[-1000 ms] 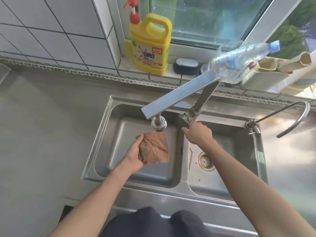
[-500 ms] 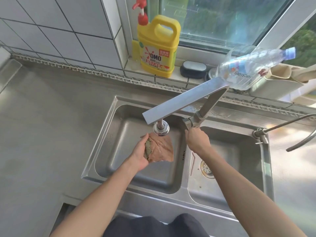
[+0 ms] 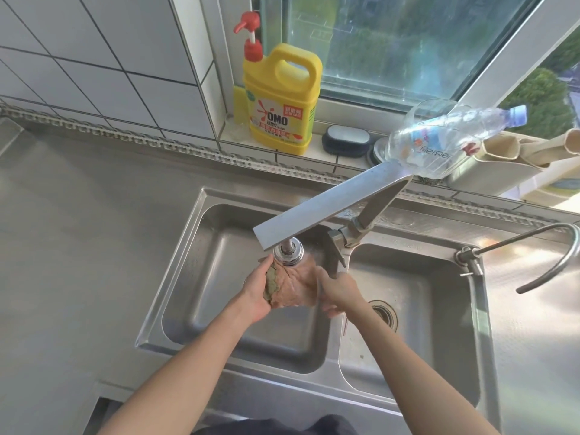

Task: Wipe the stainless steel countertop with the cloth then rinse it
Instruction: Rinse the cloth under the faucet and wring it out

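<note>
Steel tabletop left, wiped or not cannot tell. Left hand fingers curled round cloth under faucet head, over left sink basin. Right hand grips cloth's other edge. Risk: spray off bunched cloth splashes tabletop; loose grip drops it.

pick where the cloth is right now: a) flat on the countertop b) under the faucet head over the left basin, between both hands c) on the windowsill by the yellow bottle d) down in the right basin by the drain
b: the cloth sits just below the faucet head over the left basin, with the left hand gripping it and the right hand touching its other side.
</note>
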A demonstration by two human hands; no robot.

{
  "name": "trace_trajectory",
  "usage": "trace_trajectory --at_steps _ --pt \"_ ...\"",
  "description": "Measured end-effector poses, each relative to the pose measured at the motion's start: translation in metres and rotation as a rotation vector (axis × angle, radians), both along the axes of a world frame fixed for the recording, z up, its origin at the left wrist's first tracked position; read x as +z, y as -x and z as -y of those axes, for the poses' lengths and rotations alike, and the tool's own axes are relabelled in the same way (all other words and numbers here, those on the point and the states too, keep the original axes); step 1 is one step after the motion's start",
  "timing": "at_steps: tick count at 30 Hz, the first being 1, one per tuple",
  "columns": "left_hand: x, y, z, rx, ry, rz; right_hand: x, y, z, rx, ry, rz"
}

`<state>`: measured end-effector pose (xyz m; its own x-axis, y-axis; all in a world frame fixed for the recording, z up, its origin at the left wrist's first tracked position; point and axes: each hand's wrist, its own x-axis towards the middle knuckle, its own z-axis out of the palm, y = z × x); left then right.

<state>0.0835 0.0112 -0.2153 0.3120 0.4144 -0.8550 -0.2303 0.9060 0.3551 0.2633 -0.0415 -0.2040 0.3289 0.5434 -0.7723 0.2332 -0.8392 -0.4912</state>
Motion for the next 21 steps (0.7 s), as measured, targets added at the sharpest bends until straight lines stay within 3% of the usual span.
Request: trace_trajectory --at_steps 7,9,13,17,21 --pt "0.003 0.009 -0.007 -0.130 -0.060 0.008 -0.022 0.023 -0.029 -0.180 -0.023 -0.448" --pt "0.000 0.015 -0.010 -0.190 -0.086 -0.092 -0.025 0.028 -0.033 -0.105 -0.121 -0.376" --pt "-0.012 0.034 -0.011 -0.281 -0.270 -0.507 -0.018 0.044 -0.041 -0.004 -0.261 -0.241" --pt "-0.021 0.045 -0.010 -0.110 -0.326 -0.568 -0.007 0.052 -0.051 0.011 -0.291 -0.288" --pt "-0.023 0.045 -0.015 -0.107 -0.386 -0.552 -0.011 0.044 -0.057 0.008 -0.336 -0.236"
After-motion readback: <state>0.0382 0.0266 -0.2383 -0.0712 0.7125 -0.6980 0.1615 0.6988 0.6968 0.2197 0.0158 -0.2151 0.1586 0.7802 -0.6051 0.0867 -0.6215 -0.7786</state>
